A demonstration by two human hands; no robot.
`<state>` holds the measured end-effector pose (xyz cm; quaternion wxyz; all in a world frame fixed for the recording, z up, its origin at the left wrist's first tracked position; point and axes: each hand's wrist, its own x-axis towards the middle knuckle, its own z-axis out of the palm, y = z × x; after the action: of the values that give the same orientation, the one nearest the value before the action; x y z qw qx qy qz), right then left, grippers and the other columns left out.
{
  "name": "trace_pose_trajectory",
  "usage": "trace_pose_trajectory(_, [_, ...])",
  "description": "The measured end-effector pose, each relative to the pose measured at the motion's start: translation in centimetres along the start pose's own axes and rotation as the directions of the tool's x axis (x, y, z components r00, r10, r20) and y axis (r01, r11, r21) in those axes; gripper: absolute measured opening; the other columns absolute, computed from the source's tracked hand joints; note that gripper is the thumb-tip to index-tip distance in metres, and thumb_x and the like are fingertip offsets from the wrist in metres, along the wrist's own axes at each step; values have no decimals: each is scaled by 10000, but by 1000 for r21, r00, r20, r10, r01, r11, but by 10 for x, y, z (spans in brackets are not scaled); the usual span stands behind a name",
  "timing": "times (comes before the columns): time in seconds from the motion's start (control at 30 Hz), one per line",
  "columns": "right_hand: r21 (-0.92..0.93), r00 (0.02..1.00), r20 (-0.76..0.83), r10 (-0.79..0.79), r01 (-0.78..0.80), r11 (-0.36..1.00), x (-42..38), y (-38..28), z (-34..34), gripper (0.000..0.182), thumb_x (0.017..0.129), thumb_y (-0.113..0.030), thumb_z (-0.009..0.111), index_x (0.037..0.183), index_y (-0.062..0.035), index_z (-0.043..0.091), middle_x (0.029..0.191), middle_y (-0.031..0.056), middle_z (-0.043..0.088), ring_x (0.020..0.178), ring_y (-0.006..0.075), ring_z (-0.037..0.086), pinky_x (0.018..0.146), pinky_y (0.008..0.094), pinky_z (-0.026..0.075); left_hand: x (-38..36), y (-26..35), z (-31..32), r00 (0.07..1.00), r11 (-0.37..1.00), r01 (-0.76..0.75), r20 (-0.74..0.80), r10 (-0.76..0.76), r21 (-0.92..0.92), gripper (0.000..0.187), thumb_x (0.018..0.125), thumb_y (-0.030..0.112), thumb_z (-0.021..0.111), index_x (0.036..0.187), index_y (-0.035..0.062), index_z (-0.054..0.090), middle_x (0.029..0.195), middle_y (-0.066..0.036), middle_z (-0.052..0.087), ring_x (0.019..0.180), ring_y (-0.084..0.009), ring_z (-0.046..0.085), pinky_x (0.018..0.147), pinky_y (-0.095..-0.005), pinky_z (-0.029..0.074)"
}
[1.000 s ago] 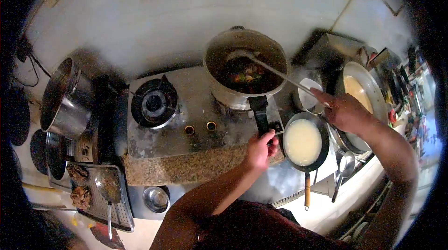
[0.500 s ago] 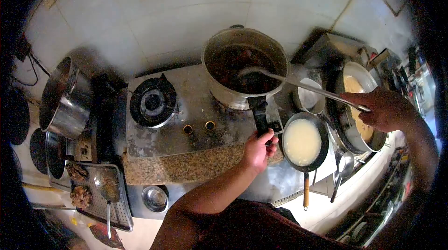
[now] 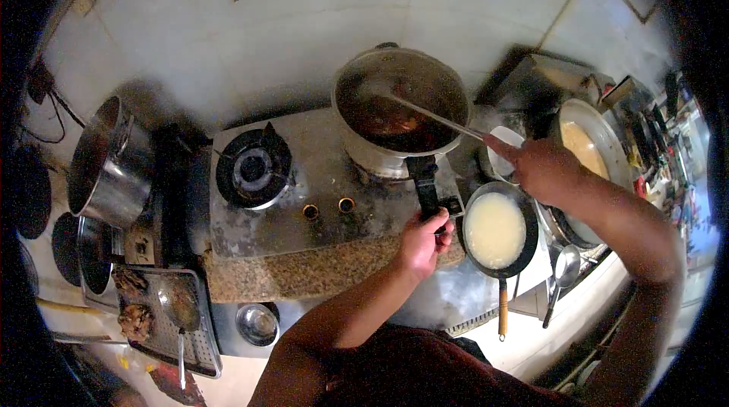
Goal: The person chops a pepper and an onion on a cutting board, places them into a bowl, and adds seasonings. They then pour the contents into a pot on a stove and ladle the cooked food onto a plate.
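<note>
A deep metal pot [image 3: 380, 156] with dark brown liquid and chunks in it stands on the right side of the stove. My left hand [image 3: 427, 246] is wrapped around the pot's black handle [image 3: 424, 183]. A long-handled metal ladle [image 3: 437, 117] reaches into the pot, its head down in the dark liquid and hard to make out. The ladle's handle is gripped in my right hand [image 3: 548, 168], to the right of the pot's rim. Below that hand, a small black frying pan [image 3: 524, 255] with a wooden handle holds pale, creamy liquid [image 3: 495, 230].
An unlit burner [image 3: 252, 169] lies left of the pot. Further left are a tall steel pot [image 3: 125, 187] and a perforated tray [image 3: 199, 346] bearing browned chunks and a ladle. A metal bowl [image 3: 257, 324] is at the front. Another large pan [image 3: 619, 153] and a spoon [image 3: 566, 266] lie right.
My right hand has moved left toward the pot, pushing the ladle's head further toward the pot's far left side and deeper. My left hand keeps its hold on the handle.
</note>
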<state>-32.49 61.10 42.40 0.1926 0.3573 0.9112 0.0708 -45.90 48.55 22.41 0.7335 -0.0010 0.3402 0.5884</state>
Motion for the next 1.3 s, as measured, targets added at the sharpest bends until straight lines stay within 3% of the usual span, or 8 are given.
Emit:
trace_pose_trajectory(0.33, [-199,964,263,28,25,980,-42,9,-70,679,793,-73,527,1432,-198,334,703,199,608,658,336,627,607,460,498,-1,-4,1,998,997,-56,-12,57,44,134,884,216,626,897,102,557,720,-10,575,533,-105,492,457,-247,375])
trace_pose_trajectory(0.63, [-37,996,35,81,-80,996,2,13,-18,710,793,-49,534,1446,-209,304,719,203,616,663,345,632,605,471,504,-3,-1,0,999,998,-36,8,36,52,144,879,217,631,882,93,559,708,-14,581,513,-108,497,443,-249,373])
trace_pose_trajectory(0.83, [-211,983,-184,-6,-33,977,19,11,-12,670,848,-47,490,1460,-215,277,742,212,629,664,349,644,635,458,528,-6,-1,2,999,998,-10,-40,12,56,140,877,210,629,866,91,557,688,-15,579,489,-112,487,427,-255,361])
trace_pose_trajectory(1.03, [232,935,329,133,-216,948,8,0,-74,617,886,-86,474,1459,-176,264,613,139,565,462,285,569,481,434,508,-2,-3,1,998,996,-58,-18,59,70,137,874,206,628,846,90,559,661,-21,577,473,-117,482,415,-262,352])
trace_pose_trajectory(1.1, [594,689,724,40,-651,472,16,27,-73,659,867,-109,506,1465,-146,232,564,87,502,377,201,471,372,380,434,0,-4,1,997,995,-71,-13,72,77,138,873,204,628,839,88,560,650,-24,577,466,-118,482,411,-264,349])
trace_pose_trajectory(1.13, [595,688,724,41,-653,469,13,29,-70,659,867,-109,506,1465,-146,232,564,87,502,377,201,471,372,380,434,0,-5,1,997,993,-76,-23,78,88,138,873,200,627,837,85,561,638,-26,576,458,-119,481,406,-266,346])
trace_pose_trajectory(1.2, [647,647,762,-23,-758,82,0,22,-66,710,841,-111,538,1471,-205,223,583,66,483,379,151,428,345,324,367,1,-4,2,996,992,-81,-26,84,98,138,872,197,626,834,82,562,626,-28,575,450,-121,480,401,-268,342])
trace_pose_trajectory(1.3, [710,724,685,-83,-689,-145,-27,12,-37,738,814,-94,548,1470,-228,237,584,72,478,373,155,421,325,315,315,-1,-3,2,996,994,-83,-27,85,66,138,872,190,624,827,74,564,611,-31,573,437,-126,480,394,-270,338])
